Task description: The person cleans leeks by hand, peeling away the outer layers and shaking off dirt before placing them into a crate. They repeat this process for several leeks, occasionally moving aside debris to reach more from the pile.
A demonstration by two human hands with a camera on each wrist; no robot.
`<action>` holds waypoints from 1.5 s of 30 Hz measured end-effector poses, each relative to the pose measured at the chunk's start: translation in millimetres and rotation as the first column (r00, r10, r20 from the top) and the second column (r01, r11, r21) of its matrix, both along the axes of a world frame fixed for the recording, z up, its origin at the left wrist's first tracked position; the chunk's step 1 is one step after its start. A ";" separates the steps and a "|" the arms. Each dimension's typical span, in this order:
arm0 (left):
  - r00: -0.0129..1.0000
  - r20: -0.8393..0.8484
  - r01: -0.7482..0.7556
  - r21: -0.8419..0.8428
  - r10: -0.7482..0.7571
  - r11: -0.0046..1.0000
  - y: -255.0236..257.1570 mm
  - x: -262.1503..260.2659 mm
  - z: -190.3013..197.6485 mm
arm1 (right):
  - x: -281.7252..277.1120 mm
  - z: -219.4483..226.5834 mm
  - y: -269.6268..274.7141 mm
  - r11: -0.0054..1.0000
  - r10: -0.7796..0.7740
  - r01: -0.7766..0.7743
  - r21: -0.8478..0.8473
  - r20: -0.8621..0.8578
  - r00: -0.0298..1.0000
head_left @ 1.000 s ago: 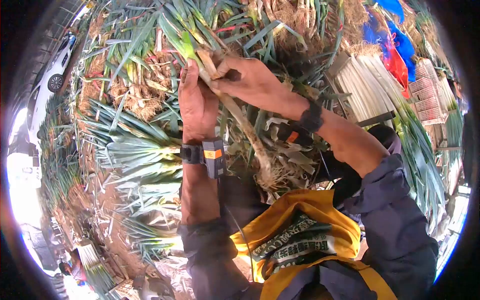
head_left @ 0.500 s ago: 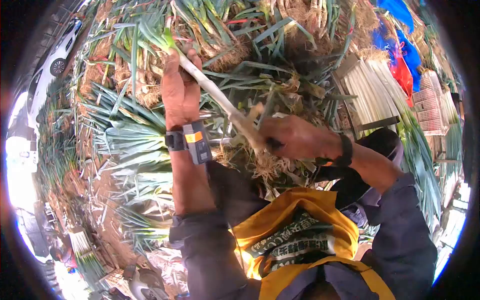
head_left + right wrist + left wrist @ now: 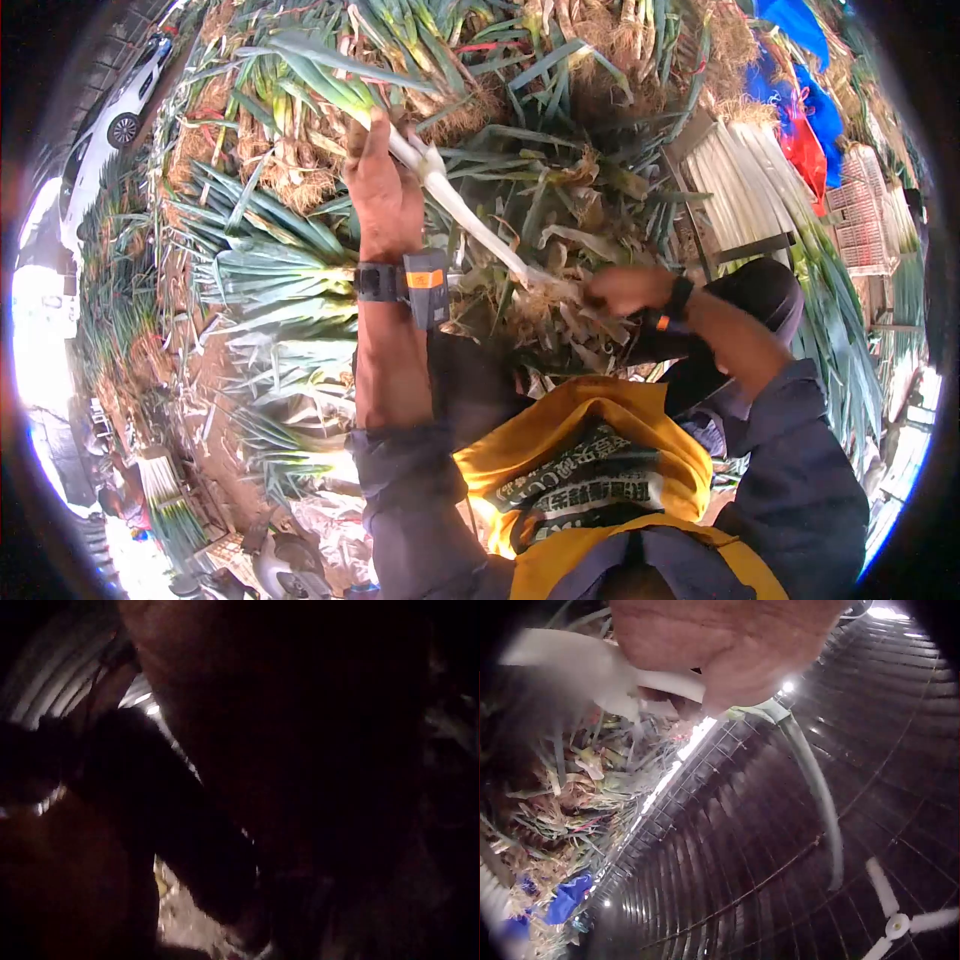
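A long green onion [image 3: 465, 212] slants across the head view, green leaves at upper left and roots [image 3: 530, 298] at lower right. High on its stalk, my left hand [image 3: 385, 195] grips it just below the leaves. My right hand [image 3: 630, 290] is beside the root end, its curled fingers blurred, pinching a pale strip of outer skin [image 3: 565, 290]. In the left wrist view, the left hand [image 3: 727, 645] overlaps the white stalk [image 3: 562, 656], and one green leaf [image 3: 814, 772] hangs down. The right wrist view is mostly dark.
Untrimmed green onions [image 3: 290, 165] lie in heaps ahead, with more leaves [image 3: 270, 290] to the left. Peeled white stalks [image 3: 735, 185] are stacked at right by a red bag [image 3: 803, 155] and a crate [image 3: 862, 205]. Discarded leaves [image 3: 590, 335] lie below the hands.
My right hand has moved from the upper stalk down to the right past the roots, drawing off outer skin. The stalk now shows white. My left hand keeps its grip near the leaves.
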State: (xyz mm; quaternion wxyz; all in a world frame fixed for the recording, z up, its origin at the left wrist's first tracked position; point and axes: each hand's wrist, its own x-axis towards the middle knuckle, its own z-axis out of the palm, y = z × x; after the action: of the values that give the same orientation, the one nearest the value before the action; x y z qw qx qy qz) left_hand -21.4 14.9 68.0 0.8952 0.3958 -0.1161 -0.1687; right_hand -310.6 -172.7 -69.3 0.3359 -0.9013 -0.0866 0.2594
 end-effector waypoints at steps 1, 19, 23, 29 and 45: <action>1.000 -0.004 -0.015 0.033 0.015 0.999 -2.3 1.1 8.8 | 22.2 28.5 -6.9 0.997 -0.072 0.073 -0.035 0.027 0.997; 0.995 0.087 -0.038 -0.042 0.042 0.998 7.0 25.0 21.6 | 81.1 194.0 42.5 0.728 -0.346 0.190 0.658 0.113 0.931; 0.979 0.135 -0.151 -0.038 0.154 0.988 15.8 26.3 23.5 | 60.4 138.0 20.5 0.973 0.012 0.010 0.231 -0.096 0.995; 0.969 0.120 -0.227 0.069 0.218 0.971 12.6 11.3 30.4 | 47.8 67.6 11.3 0.995 0.083 -0.093 0.023 0.264 0.961; 0.998 -0.001 0.060 -0.112 -0.060 0.992 9.2 27.2 15.1 | 143.3 97.8 61.7 0.848 -0.442 0.474 0.238 0.812 0.382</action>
State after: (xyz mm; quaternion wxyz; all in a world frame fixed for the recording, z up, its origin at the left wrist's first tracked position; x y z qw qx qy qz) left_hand 5.8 24.0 83.1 0.9108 0.3410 -0.1353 -0.1895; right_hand -167.3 -111.0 28.5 0.2937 -0.9038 0.0184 -0.3108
